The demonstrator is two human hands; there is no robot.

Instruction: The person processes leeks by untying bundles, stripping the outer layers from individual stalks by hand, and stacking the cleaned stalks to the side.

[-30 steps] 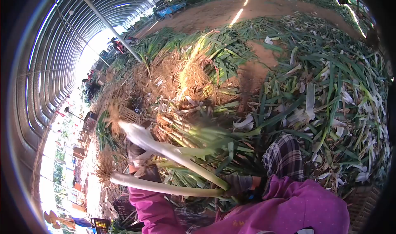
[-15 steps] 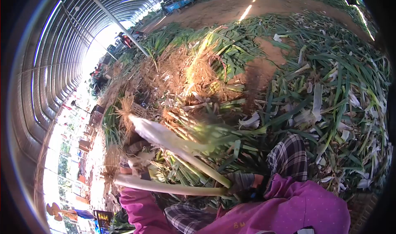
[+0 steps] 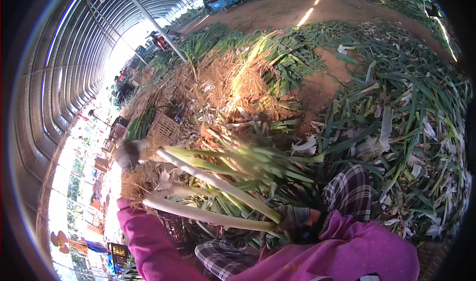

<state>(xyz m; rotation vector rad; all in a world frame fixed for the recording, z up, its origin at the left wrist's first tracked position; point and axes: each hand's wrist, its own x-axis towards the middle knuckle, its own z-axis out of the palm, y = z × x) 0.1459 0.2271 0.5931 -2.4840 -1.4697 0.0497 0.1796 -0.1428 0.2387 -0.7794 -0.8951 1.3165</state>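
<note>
My right hand (image 3: 292, 217), in a grey glove, is closed around the green ends of two leeks. One leek (image 3: 198, 213) lies low, its pale stalk pointing left. Above it the other leek (image 3: 218, 184) slants up to the left. Dry brown roots (image 3: 139, 179) show near their far ends. My left hand (image 3: 128, 155), also gloved and blurred by motion, is out at the left with its fingers curled. A pale strip, seemingly a peeled leek leaf (image 3: 191, 159), runs from it toward the right, smeared green along its length.
A pile of leeks (image 3: 267, 169) lies in front of my knees. A plastic crate (image 3: 164, 128) stands beyond my left hand. Leaf scraps (image 3: 396, 117) cover the ground at right, and a rooted bundle (image 3: 248, 83) lies ahead. A metal pole (image 3: 153, 23) rises at left.
My left hand has moved up and left, away from the stalks, with the strip trailing. The upper leek now looks slimmer and its end sits lower. My right hand has stayed in place.
</note>
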